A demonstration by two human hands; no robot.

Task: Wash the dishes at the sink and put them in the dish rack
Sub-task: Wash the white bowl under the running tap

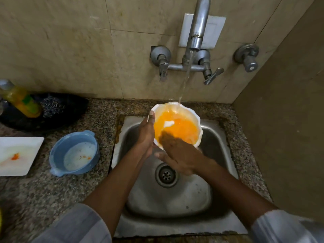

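A white bowl [177,125], its inside coated w/ orange residue, is held tilted over the steel sink [168,199] so tap water [184,81] runs into it. Left hand [146,135] grips its rim to steady it; right hand [177,155] has fingers inside, prob. rubbing residue loose, w/ thumb outside. A blue bowl [74,153] & white plate [17,156] wait dirty on the counter at left.

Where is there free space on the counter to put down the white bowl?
Bare granite lies behind the sink, between the wall and its rim, and in front of the blue bowl. The left side is crowded: white plate, blue bowl, black pan holding soap bottle and scrubber.
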